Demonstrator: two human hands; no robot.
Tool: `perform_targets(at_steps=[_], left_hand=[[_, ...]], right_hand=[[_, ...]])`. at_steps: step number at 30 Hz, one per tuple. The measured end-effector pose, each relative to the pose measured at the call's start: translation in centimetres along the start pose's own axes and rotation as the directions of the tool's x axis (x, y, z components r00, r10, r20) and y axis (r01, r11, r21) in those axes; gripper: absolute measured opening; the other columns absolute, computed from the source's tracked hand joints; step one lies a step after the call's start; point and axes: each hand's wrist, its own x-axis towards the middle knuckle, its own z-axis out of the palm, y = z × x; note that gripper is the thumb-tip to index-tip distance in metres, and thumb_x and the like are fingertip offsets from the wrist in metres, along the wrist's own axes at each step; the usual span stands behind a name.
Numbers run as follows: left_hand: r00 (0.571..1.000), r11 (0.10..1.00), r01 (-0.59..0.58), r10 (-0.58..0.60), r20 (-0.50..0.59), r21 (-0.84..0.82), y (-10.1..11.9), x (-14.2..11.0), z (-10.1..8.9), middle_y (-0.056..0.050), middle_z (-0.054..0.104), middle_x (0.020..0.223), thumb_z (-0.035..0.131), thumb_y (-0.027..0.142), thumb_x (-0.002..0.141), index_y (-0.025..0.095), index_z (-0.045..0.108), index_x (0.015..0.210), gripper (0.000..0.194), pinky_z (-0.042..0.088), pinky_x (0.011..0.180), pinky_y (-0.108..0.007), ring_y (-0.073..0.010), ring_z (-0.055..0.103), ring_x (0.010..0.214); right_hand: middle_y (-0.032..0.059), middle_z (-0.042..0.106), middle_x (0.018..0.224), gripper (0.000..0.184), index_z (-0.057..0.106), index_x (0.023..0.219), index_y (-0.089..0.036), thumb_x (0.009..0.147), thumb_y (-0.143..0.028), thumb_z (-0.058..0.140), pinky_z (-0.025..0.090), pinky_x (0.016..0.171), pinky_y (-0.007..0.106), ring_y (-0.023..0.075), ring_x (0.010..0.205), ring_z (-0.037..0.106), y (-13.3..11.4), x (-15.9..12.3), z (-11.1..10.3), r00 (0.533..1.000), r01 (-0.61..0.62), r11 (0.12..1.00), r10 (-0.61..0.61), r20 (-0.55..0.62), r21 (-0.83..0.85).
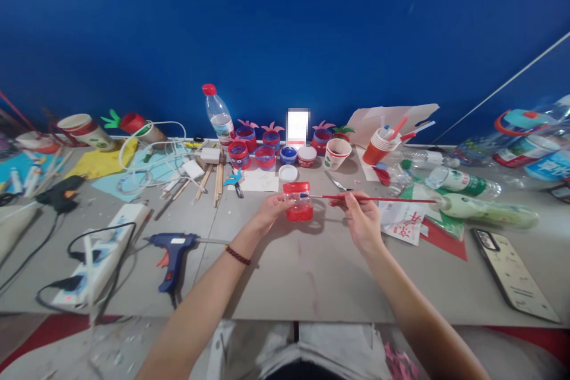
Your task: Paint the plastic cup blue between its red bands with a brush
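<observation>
Holding a paintbrush (392, 199), the right hand (361, 218) faces the left hand's (271, 211) container (299, 212).

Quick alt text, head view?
Left hand holds a clear, red-banded container; right hand holds a red paintbrush, its blue tip at the container. On the grey table, a paper cup stands behind and a blue glue gun lies to the left.

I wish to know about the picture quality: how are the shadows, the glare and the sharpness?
Head view: soft shadows fall on the table beside the left forearm and the jar; head view: a white patch looks blown out, its border pixelated; head view: the bottles at far right look soft and stretched.
</observation>
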Motion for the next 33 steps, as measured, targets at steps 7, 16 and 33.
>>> perform_targets(at_steps=[7, 16, 33], left_hand=[[1.000, 1.000, -0.014, 0.014, -0.011, 0.012, 0.1, -0.1, 0.0, -0.015, 0.074, 0.109, 0.082, 0.051, 0.066, 0.013, 0.074, 0.102, 0.053, 0.044, 0.101, -0.045, -0.0319, 0.066, 0.109], [0.999, 1.000, -0.017, 0.017, -0.043, 0.006, -0.2, 0.1, -0.2, -0.015, 0.075, 0.105, 0.085, 0.051, 0.062, 0.013, 0.075, 0.101, 0.055, 0.045, 0.098, -0.043, -0.0316, 0.067, 0.104], [1.000, 1.000, 0.000, 0.000, -0.001, 0.015, -0.1, 0.1, -0.2, -0.017, 0.074, 0.108, 0.084, 0.051, 0.065, 0.011, 0.074, 0.103, 0.056, 0.043, 0.102, -0.046, -0.0316, 0.068, 0.104]], right_hand=[[-0.0011, 0.072, 0.068, 0.028, 0.066, 0.081, -0.023, 0.077, -0.049, 0.075, 0.059, 0.076, 0.038, 0.0182, 0.066, 0.072, -0.7, -0.1, 0.2, 0.999, -0.047, 0.996, 0.045, 0.030, 0.074], [0.0012, 0.074, 0.075, 0.028, 0.063, 0.084, -0.024, 0.080, -0.050, 0.072, 0.057, 0.082, 0.042, 0.0219, 0.076, 0.073, -0.8, 0.1, -0.5, 0.983, -0.064, 0.998, 0.064, 0.174, -0.003], [0.0016, 0.075, 0.081, 0.019, 0.065, 0.089, -0.024, 0.088, -0.043, 0.066, 0.054, 0.085, 0.040, 0.0199, 0.079, 0.071, -0.2, 0.5, -1.5, 0.984, 0.047, 0.994, -0.028, 0.178, -0.103]])
